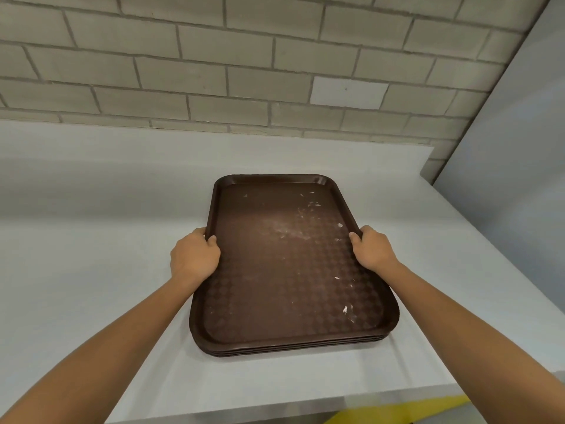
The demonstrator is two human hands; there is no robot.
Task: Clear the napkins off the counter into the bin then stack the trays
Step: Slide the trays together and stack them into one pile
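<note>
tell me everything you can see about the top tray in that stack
The top tray is a dark brown rectangle, plastic by the look, with rounded corners, a raised rim and a woven-pattern floor. White crumbs and pale smears dot its right half. It lies flat on a stack of matching trays, whose rims show below its near edge, on the pale counter. The left hand grips its left rim and the right hand its right rim, thumbs over the edge.
</note>
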